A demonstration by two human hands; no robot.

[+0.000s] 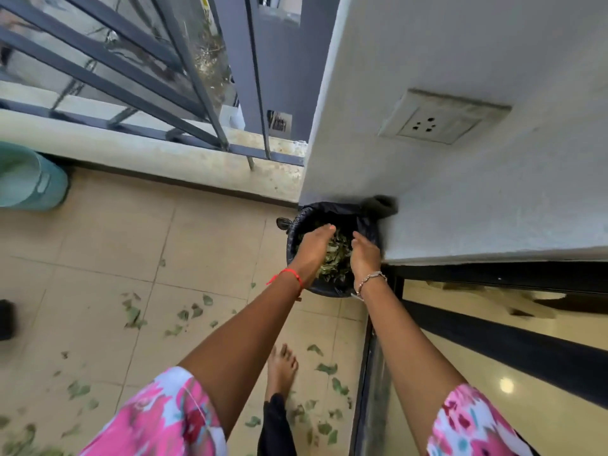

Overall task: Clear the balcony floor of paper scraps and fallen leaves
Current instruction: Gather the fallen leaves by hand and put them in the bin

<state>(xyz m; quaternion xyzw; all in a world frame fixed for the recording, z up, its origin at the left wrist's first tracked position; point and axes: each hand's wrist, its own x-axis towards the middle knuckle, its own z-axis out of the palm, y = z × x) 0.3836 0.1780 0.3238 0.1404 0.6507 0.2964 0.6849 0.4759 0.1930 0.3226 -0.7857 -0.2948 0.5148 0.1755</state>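
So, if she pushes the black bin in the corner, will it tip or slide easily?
Probably it slides: the bin stands on smooth tiles and seems to hold only leaves, so it is likely light. Toward the wall it can hardly move, since it sits against it. Its bag liner looks thin and floppy.

Glossy black plastic bin liner, smooth beige floor tiles, matt plastered wall.

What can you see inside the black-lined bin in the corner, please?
Green leaves show between the left hand and right hand, which hover over the opening of the bin. The hands cover much of it, so whatever lies deeper cannot be seen.
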